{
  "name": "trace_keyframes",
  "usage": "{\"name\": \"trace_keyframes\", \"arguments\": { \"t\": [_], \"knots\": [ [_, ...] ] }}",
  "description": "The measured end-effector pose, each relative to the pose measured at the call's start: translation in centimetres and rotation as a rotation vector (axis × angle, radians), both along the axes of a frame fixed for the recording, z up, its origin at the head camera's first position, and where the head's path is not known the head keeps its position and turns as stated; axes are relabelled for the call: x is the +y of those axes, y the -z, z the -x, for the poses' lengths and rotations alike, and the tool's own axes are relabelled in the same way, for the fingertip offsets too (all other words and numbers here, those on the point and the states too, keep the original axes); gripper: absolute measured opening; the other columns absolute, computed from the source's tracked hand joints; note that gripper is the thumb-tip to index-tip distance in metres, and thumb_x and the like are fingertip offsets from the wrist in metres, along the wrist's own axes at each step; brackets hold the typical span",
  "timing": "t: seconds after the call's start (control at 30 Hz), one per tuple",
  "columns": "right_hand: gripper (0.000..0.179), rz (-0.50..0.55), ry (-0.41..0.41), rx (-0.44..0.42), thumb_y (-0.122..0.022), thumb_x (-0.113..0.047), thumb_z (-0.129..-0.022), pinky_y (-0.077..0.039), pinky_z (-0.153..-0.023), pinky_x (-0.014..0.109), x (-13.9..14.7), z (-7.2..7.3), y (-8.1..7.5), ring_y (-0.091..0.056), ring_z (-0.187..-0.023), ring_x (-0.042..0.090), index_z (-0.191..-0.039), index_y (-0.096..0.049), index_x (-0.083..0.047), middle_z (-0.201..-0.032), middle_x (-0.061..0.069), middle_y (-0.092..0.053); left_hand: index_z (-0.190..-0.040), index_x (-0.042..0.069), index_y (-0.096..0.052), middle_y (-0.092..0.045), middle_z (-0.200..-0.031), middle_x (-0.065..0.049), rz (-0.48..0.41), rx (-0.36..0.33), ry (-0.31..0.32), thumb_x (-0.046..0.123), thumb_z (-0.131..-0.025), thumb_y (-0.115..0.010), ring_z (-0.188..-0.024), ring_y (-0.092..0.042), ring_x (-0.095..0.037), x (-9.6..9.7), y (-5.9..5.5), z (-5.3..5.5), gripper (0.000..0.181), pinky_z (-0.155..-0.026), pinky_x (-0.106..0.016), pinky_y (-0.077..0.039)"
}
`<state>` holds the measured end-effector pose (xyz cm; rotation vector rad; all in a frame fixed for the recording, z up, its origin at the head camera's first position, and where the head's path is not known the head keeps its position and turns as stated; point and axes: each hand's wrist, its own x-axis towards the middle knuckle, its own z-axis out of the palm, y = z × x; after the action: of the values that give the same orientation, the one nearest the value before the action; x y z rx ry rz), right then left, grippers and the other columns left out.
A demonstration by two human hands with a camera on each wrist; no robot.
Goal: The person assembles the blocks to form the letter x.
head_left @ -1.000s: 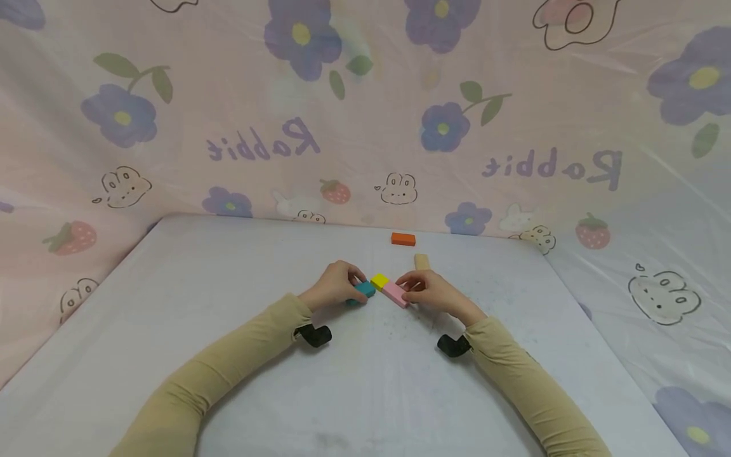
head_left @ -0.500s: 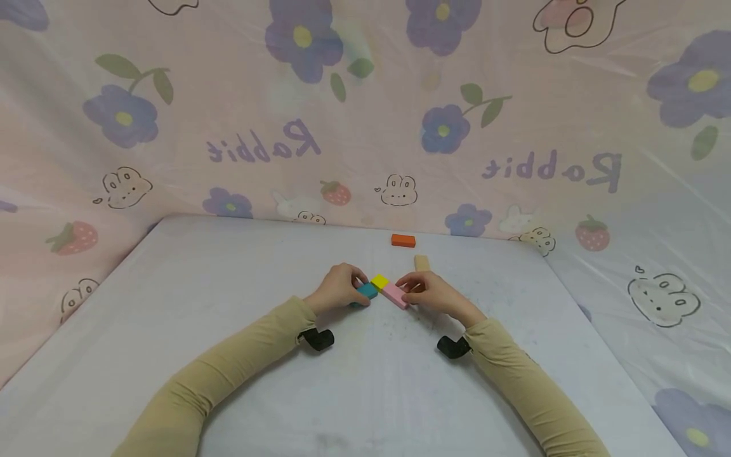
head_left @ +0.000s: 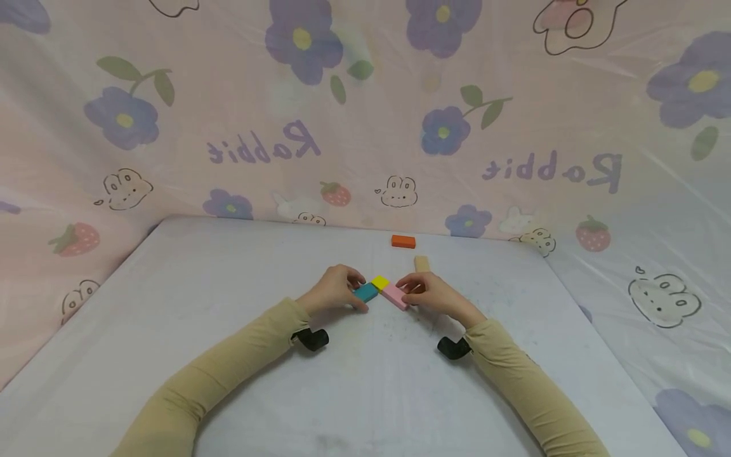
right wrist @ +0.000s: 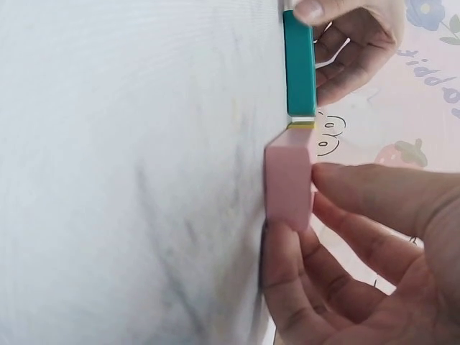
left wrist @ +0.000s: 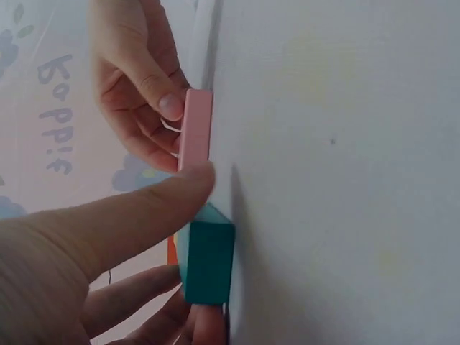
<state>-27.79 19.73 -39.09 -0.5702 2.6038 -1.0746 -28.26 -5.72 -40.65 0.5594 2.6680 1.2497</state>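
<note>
My left hand (head_left: 334, 289) is around a teal block (head_left: 366, 292) on the white table. In the left wrist view its thumb (left wrist: 194, 183) stands off one side of the teal block (left wrist: 210, 262), with a fingertip at the opposite side. My right hand (head_left: 434, 293) holds a pink block (head_left: 395, 296), thumb on its top and a finger against its side in the right wrist view. Between them a yellow block (head_left: 380, 283) sits at the far ends of both, so the three form an angle pointing away from me.
An orange block (head_left: 403, 242) lies near the back edge of the white table (head_left: 365, 381). A pale wooden block (head_left: 421, 263) lies just beyond my right hand, partly hidden by it. A printed curtain (head_left: 365, 114) hangs behind and beside the table.
The teal block has moved right and slightly nearer, up to the yellow block. My left fingers have since spread and drawn back a little from it. The right hand has stayed on the pink block.
</note>
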Motion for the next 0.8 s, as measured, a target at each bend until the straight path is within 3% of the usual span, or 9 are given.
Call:
{"name": "trace_keyframes", "arguments": {
  "t": [0.17,0.8],
  "knots": [
    [0.028,0.001,-0.004,0.011,-0.065,-0.011,-0.090,-0.050,-0.075,0.032,0.13,0.02,0.01,-0.057,-0.088,0.022,-0.119,-0.064,-0.007,-0.100,0.007,-0.061,-0.113,0.003,-0.067,-0.064,-0.097,-0.003,0.012,-0.027,0.040,0.012,-0.063,-0.090,-0.088,-0.057,-0.019,-0.43,-0.35,-0.15,0.055,-0.081,-0.030,-0.050],
    [0.029,0.023,-0.010,0.002,-0.065,-0.010,-0.090,-0.050,-0.074,0.030,0.17,0.10,0.13,-0.058,-0.086,0.023,-0.119,-0.063,-0.003,-0.101,0.011,-0.061,-0.113,0.001,-0.067,-0.063,-0.095,-0.004,-0.027,-0.070,0.030,0.003,-0.064,-0.088,-0.085,-0.057,-0.019,-0.17,-0.37,-0.46,0.053,-0.077,-0.027,-0.051]
  ]
}}
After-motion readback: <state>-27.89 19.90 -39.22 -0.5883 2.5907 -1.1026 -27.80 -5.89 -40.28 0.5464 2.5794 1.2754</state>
